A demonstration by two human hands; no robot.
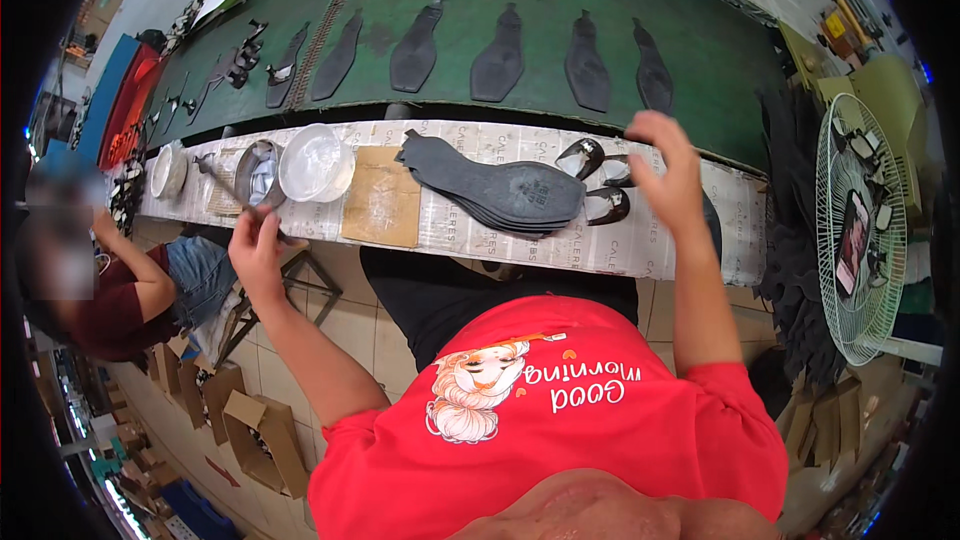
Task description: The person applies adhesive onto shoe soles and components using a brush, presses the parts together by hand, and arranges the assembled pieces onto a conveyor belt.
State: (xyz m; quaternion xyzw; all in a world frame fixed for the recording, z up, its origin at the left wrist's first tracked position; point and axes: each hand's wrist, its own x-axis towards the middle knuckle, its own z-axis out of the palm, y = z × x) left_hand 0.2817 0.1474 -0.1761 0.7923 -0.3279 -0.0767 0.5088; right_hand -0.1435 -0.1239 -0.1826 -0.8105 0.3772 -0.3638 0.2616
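Note:
My left hand [256,248] is closed on a thin dark strip-like piece [228,187], seen edge-on; it slants up and left past the metal bowl. Whether this piece is a sole cannot be made out. With fingers apart, my right hand [668,168] hovers beside several small glossy black shoe uppers [606,207] with pale insides, holding nothing visible. A fanned stack of dark grey shoe soles [500,190] lies between my hands on the paper-covered bench [665,252]. Left of that stack is a brown cardboard sheet [382,215].
A translucent tub [312,165], a metal bowl [258,172] and a whitish bowl [168,172] stand at the left. Several single soles [497,60] lie on the green conveyor [380,35]. A fan cage [850,300] stands right; a co-worker [120,290] sits left.

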